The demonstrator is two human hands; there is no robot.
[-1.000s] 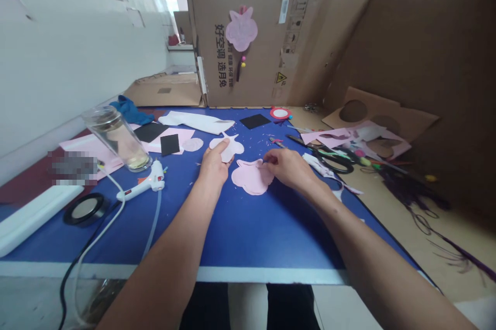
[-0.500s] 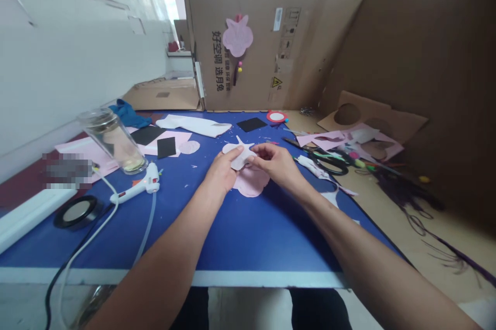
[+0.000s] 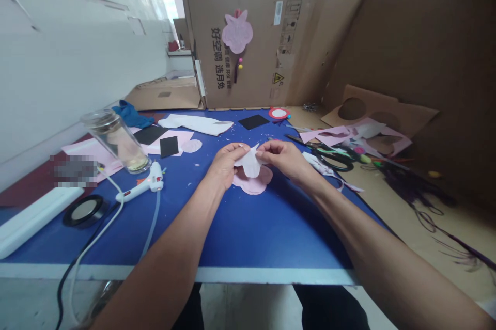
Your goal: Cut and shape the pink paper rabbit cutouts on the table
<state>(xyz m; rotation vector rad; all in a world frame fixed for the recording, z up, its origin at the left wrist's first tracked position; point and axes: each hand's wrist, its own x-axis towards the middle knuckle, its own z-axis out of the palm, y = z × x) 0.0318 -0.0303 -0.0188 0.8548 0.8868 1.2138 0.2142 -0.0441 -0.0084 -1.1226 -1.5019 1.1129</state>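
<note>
Both hands hold one pale pink cut-out shape (image 3: 251, 163) up off the blue table (image 3: 248, 237). My left hand (image 3: 225, 165) pinches its left edge with thumb and fingers. My right hand (image 3: 284, 157) pinches its right edge. Directly beneath lies a second, larger pink cut-out (image 3: 253, 181), flat on the table and partly covered by the held piece.
A white glue gun (image 3: 141, 185) with its cable and a glass jar (image 3: 118, 141) lie at the left, with a black tape roll (image 3: 83, 209) nearer. Scissors (image 3: 329, 154), pink scraps and threads clutter the right. A cardboard box (image 3: 263, 35) carrying a pink shape stands behind.
My left hand picked the pale cut-out up from the table and brought it over the larger pink piece. My right hand left that piece and took the other edge.
</note>
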